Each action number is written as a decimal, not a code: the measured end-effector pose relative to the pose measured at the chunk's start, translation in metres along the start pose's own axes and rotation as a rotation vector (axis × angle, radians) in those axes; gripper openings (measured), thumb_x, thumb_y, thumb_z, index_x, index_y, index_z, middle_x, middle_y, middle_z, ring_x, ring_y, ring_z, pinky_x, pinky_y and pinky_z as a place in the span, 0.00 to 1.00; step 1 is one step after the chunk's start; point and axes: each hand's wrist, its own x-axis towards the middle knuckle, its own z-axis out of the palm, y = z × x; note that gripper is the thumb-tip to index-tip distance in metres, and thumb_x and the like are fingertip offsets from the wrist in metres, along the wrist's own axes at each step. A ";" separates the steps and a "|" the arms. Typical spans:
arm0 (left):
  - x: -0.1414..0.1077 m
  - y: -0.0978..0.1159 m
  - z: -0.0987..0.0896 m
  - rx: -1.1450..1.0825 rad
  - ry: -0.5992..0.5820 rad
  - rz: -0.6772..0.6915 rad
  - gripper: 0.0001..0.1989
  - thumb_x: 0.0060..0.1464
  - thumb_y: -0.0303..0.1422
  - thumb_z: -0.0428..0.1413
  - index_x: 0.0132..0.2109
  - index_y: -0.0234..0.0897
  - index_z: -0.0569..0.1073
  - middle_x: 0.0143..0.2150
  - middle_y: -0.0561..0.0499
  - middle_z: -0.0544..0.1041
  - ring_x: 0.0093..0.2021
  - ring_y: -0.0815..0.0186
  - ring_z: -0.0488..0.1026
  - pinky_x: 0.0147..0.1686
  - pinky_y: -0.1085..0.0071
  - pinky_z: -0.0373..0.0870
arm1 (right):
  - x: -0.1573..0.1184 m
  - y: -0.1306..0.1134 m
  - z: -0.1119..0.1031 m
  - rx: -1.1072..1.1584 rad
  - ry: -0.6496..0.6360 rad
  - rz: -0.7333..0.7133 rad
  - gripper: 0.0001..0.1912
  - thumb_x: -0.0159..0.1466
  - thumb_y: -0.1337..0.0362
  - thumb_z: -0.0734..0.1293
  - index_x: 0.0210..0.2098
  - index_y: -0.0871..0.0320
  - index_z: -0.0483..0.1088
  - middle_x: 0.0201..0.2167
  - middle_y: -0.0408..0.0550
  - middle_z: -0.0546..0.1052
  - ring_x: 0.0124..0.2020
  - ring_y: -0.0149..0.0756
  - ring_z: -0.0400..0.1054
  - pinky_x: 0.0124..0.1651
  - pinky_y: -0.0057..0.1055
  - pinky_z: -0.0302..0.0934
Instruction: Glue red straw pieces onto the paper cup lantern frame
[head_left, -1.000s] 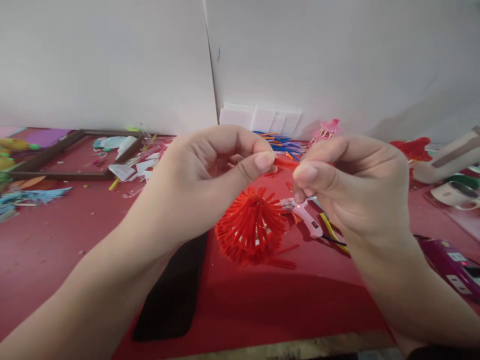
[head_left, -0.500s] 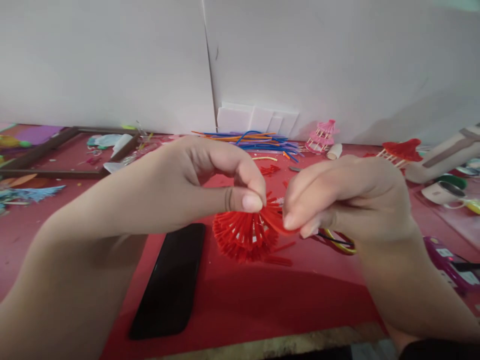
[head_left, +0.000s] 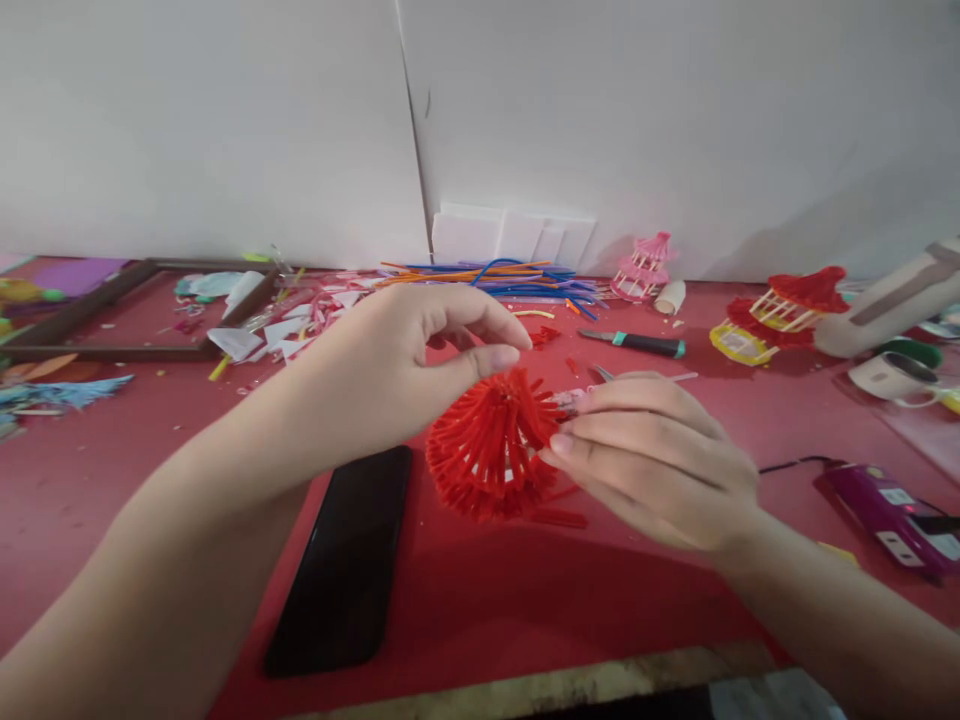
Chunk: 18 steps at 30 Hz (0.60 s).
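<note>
A cone-shaped roof of red pipe cleaners (head_left: 484, 450) sits on the red tabletop, its strips fanning down from a top point. My left hand (head_left: 405, 375) hovers just above its tip, with thumb and index finger curved and slightly apart, nothing visible between them. At the roof's right side, my right hand (head_left: 660, 460) pinches a red strip at its edge; the fingertips partly cover it. A few loose red strips (head_left: 559, 518) lie in front of the roof. The dark phone (head_left: 341, 560) lies flat to the left, under my left forearm.
Behind are a utility knife (head_left: 645, 344), a bundle of blue and orange pipe cleaners (head_left: 495, 280) and a pink tiered pagoda (head_left: 643, 268). To the right stand a red-roofed model (head_left: 795, 305), a mug (head_left: 892, 378) and a purple power strip (head_left: 889, 515). A brown frame (head_left: 105, 352) lies left.
My left hand has let go of the red strip and lifted slightly. My right hand has turned and lowered against the roof's right side, uncovering the utility knife and red-roofed model.
</note>
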 end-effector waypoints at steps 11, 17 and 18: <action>-0.013 0.007 0.008 0.127 -0.122 -0.069 0.17 0.67 0.49 0.55 0.56 0.53 0.81 0.57 0.55 0.84 0.58 0.52 0.80 0.58 0.55 0.76 | -0.015 -0.002 0.013 -0.011 -0.041 -0.012 0.08 0.65 0.74 0.75 0.31 0.59 0.78 0.26 0.42 0.78 0.31 0.32 0.69 0.47 0.37 0.76; -0.016 0.003 0.018 0.068 -0.159 -0.050 0.21 0.66 0.46 0.56 0.62 0.48 0.73 0.61 0.49 0.82 0.61 0.52 0.80 0.58 0.54 0.79 | -0.016 0.000 0.012 0.003 -0.067 0.006 0.09 0.69 0.73 0.71 0.33 0.58 0.78 0.28 0.42 0.79 0.33 0.32 0.70 0.49 0.36 0.75; -0.016 0.002 0.020 0.063 -0.154 -0.040 0.21 0.66 0.45 0.56 0.62 0.48 0.73 0.60 0.49 0.82 0.61 0.52 0.80 0.58 0.55 0.79 | -0.017 0.000 0.012 0.000 -0.071 0.011 0.08 0.70 0.73 0.70 0.34 0.57 0.78 0.29 0.43 0.79 0.34 0.32 0.71 0.48 0.36 0.75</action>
